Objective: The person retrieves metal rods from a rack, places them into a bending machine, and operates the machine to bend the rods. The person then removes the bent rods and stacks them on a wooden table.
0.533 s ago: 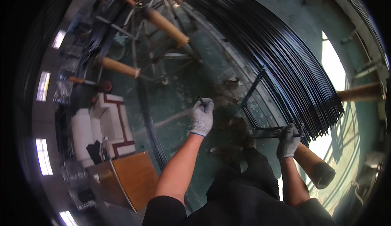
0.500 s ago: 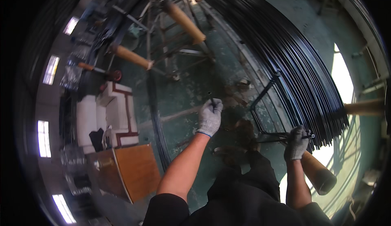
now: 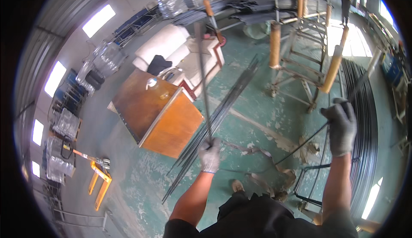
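Observation:
My left hand, in a pale knit glove, is closed around a long thin dark metal rod. This rod rises from the fist in front of the sofa, blurred toward its top. Further right and higher, my gloved right hand grips another dark metal rod. It slopes down to the left from the hand, and a blurred length shows beyond the hand at the upper right. Beside that hand lies a broad row of dark rods. A looser bundle of rods rests on the green floor beyond my left hand.
A wooden desk and a cream sofa stand at the left. A yellow pallet jack is farther left. Ahead is a metal frame with cardboard-coloured tubes on its posts. Straps lie near my feet. A person stands far off.
The view has swung left, bringing the desk and sofa toward the middle. My right hand has come up from beside the rod stack, a rod in its grip. A long rod now rises from my left hand.

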`<action>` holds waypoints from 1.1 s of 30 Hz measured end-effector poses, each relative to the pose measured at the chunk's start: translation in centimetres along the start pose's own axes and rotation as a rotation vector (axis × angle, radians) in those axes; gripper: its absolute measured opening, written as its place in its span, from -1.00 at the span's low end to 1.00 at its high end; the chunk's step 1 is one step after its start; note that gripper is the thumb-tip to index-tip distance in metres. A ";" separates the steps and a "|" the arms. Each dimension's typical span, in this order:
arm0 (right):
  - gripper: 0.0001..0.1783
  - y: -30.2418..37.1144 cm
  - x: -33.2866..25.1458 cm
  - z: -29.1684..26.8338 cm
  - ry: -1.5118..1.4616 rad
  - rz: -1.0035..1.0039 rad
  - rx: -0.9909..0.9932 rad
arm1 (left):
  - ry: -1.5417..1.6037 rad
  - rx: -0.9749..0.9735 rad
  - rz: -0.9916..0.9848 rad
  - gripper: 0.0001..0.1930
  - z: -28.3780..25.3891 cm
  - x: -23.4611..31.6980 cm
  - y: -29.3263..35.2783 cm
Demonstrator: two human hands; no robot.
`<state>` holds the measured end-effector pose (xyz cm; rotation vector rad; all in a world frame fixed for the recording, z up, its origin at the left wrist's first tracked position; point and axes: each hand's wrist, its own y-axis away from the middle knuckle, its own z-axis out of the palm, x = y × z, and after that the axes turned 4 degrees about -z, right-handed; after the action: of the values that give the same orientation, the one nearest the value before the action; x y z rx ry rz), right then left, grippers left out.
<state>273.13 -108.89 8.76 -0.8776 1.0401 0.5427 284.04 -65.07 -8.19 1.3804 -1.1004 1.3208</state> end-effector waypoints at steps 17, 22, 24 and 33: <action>-0.60 14.1 33.4 45.4 0.402 0.451 -0.668 | 0.315 0.518 -0.182 -0.79 -40.1 3.6 -17.5; -0.61 8.8 38.2 61.2 0.371 0.471 -0.828 | 0.167 0.602 -0.419 -0.59 -42.6 -5.6 -22.2; -0.64 7.3 40.2 67.6 0.339 0.474 -0.808 | 0.104 0.661 -0.467 -0.46 -43.3 -7.3 -25.7; -0.64 5.3 52.3 86.5 0.551 0.516 -0.799 | 0.049 0.766 -0.395 -0.56 -49.6 -9.6 -38.2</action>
<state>335.35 -34.70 -20.72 -1.5226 1.6052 1.2464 311.47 -8.82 -17.84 1.9693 -0.2334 1.5216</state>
